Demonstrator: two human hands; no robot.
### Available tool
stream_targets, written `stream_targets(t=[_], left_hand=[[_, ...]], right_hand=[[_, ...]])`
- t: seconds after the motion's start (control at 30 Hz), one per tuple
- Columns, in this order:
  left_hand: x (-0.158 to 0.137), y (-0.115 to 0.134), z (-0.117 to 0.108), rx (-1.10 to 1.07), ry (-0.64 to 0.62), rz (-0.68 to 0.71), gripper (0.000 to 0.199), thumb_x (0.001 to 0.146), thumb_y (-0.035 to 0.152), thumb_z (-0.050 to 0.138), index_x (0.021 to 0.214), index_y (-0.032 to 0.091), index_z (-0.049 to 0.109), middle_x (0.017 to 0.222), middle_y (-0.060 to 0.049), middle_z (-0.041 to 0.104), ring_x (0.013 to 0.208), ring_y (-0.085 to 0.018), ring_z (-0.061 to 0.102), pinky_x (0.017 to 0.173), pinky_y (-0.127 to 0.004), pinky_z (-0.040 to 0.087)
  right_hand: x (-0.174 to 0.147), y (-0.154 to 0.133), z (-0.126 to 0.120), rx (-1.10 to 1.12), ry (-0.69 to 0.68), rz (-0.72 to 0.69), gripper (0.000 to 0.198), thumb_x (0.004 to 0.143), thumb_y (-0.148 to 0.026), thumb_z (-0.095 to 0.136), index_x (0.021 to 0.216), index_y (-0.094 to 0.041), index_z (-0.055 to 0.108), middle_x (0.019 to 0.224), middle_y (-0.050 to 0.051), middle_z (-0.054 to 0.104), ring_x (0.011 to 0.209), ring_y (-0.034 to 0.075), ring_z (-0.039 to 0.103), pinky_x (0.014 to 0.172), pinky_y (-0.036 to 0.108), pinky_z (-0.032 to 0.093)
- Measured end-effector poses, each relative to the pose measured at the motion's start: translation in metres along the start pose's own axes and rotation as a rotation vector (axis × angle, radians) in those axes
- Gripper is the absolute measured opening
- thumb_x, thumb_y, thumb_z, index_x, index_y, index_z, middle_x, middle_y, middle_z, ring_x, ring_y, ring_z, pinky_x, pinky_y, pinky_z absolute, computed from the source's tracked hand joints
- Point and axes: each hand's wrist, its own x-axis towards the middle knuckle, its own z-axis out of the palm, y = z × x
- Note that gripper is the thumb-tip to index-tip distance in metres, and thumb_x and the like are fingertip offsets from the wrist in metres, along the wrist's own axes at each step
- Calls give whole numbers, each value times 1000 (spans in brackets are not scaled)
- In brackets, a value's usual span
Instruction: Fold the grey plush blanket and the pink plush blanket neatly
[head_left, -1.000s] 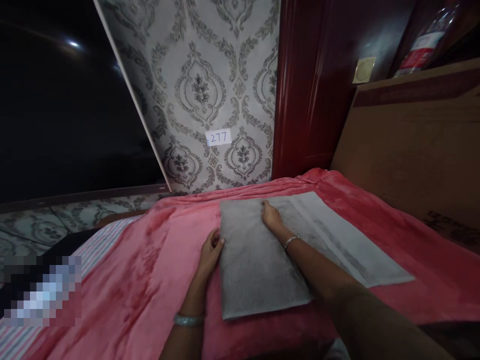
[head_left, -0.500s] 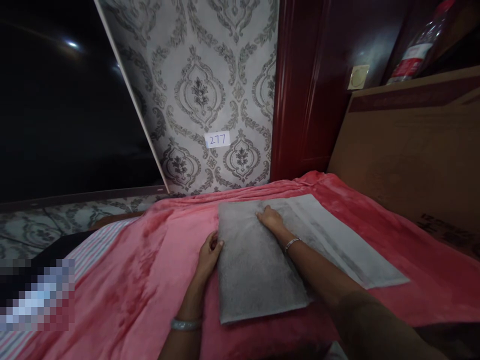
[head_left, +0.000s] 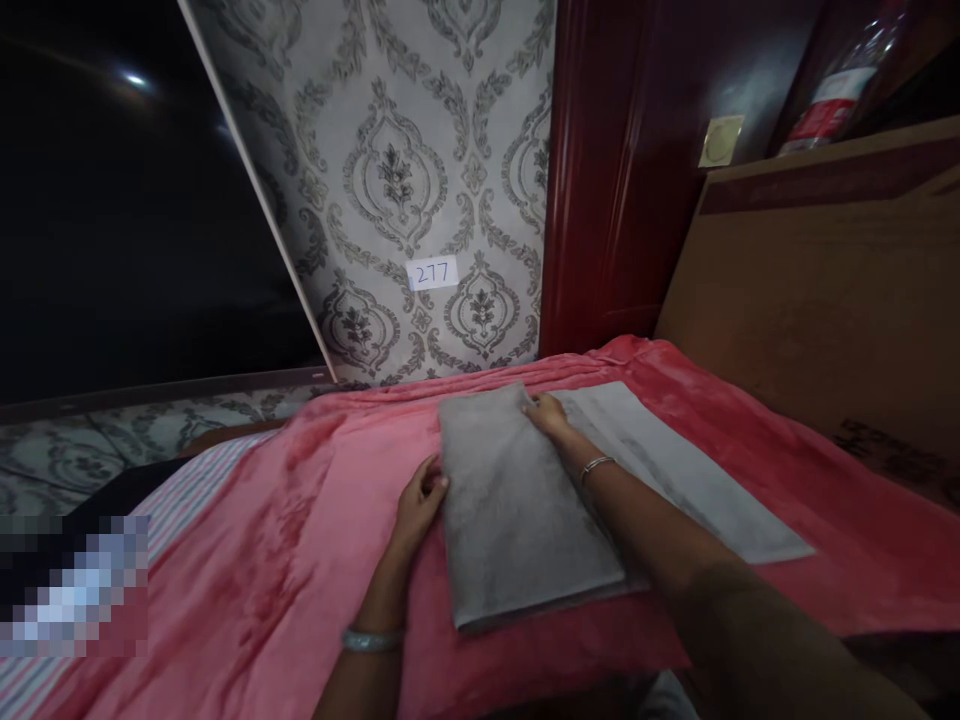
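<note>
A grey towel-like cloth (head_left: 517,510) lies partly folded over on a pink blanket (head_left: 360,480). Its left part is a darker upper layer; a paler flat part stretches out to the right. At the left edge, my left hand (head_left: 420,500) has its fingers curled, the thumb resting on the cloth's border. My right hand (head_left: 549,413) pinches the far right edge of the upper layer, which is slightly raised and creased there. The fingertips under that edge are hidden.
A large dark screen (head_left: 135,220) stands at left. Behind are patterned wallpaper with a paper label (head_left: 433,273) and a dark red wooden panel (head_left: 600,200). A cardboard box (head_left: 810,290) stands at right, with a plastic bottle (head_left: 832,105) above it.
My right hand has shifted slightly right and now grips the upper layer's edge, which has lifted and creased. The cloth's near left corner has moved a little right and away from me.
</note>
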Motion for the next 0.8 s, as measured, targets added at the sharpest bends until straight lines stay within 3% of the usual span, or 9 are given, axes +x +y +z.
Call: stream_targets(t=[0.3,0.53,0.8], left_hand=[[0,3,2,41,-8,77,64,76,57,69,128,19,67,136,-11,66,129,-27,58,112,-42,42],[-1,7,1,189,-4,203,54,82,50,66,128,23,68,126,-10,67,118,-25,61,103,-41,48],[-6,14,5,339,-61,220,57,84,46,63,137,23,62,127,-9,64,116,-24,60,102,-39,48]], right_hand=[[-29,29,-16,119,-30,11,39,97,-34,61,131,-15,60,127,11,66,113,23,64,97,41,51],[-88,49,-21,216,-62,-63,75,74,-26,73,144,-19,50,124,7,68,111,24,63,91,32,49],[-119,64,-20,288,-43,-17,31,75,-35,66,100,-17,65,82,2,65,76,18,60,66,25,45]])
